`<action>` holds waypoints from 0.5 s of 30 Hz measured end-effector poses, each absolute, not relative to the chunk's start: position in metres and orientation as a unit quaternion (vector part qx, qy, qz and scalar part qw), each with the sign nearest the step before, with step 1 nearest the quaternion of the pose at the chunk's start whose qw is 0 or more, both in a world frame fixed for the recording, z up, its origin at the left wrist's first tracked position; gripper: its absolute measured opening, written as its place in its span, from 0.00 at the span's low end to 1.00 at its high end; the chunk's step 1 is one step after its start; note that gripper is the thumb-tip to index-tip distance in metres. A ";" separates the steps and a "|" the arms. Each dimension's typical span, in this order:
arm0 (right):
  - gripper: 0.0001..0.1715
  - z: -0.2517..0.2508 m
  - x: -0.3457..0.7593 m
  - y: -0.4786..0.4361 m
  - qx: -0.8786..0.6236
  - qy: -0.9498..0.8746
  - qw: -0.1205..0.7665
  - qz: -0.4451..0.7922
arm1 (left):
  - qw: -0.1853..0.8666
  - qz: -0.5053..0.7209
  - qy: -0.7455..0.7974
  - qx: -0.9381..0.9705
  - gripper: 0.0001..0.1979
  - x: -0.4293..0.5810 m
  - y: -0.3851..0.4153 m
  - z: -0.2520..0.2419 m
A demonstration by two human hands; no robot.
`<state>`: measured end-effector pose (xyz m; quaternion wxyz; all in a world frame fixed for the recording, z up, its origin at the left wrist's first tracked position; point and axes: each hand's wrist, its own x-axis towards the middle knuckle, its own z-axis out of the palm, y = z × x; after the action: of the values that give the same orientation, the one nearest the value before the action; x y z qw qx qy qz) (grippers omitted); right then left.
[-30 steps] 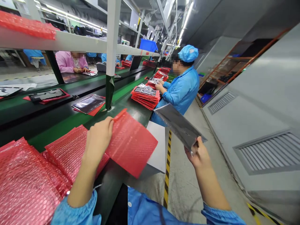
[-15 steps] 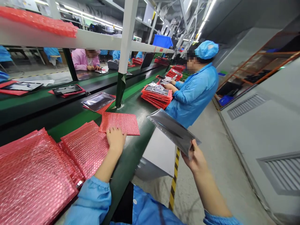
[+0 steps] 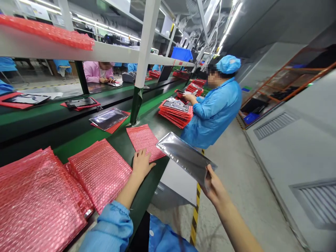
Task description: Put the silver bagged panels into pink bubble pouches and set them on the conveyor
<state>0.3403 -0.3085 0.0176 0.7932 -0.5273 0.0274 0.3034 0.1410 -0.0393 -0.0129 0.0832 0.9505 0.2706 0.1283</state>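
My left hand lies with fingers spread on the lower edge of a pink bubble-wrap bag, which rests flat on the green bench. In my right hand is a flat dark panel in a clear plastic sleeve, pinched at its near end between thumb and fingers. The sleeve is held up in the air, its far end beside the right side of the bag. Left of my left hand lies a stack of bubble-wrap bags, with a larger pile nearer me.
A dark sleeved panel on a red bag lies along the belt, behind a white post. A co-worker in blue stands at the right beside a stack of red bags. A white cabinet is below the bench edge.
The pink bag has turned and slid to the right under my left hand. My right hand has brought the sleeved panel slightly left and down, closer to the bag.
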 end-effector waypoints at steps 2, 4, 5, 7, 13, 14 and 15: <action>0.13 0.014 0.336 -0.314 -0.522 0.034 0.793 0.312 | 0.077 0.130 0.273 0.950 0.16 0.142 -0.042 -0.015; 0.11 0.012 0.332 -0.320 -0.525 0.040 0.787 0.321 | 0.075 0.126 0.274 0.951 0.14 0.143 -0.043 -0.015; 0.11 0.012 0.330 -0.324 -0.530 0.041 0.782 0.325 | 0.075 0.122 0.271 0.952 0.14 0.145 -0.043 -0.015; 0.11 0.014 0.328 -0.329 -0.542 0.046 0.772 0.329 | 0.078 0.113 0.264 0.955 0.13 0.148 -0.045 -0.015; 0.11 0.023 0.322 -0.334 -0.548 0.080 0.772 0.311 | 0.097 0.095 0.297 0.945 0.15 0.158 -0.057 -0.011; 0.11 0.024 0.321 -0.335 -0.554 0.079 0.769 0.310 | 0.102 0.096 0.309 0.941 0.16 0.158 -0.055 -0.010; 0.11 0.023 0.320 -0.337 -0.561 0.074 0.764 0.311 | 0.108 0.098 0.321 0.936 0.17 0.158 -0.052 -0.008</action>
<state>0.3198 -0.3365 0.0232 0.7635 -0.5612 0.0741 0.3109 0.1580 -0.0521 -0.0083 0.1081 0.9356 0.3214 0.0984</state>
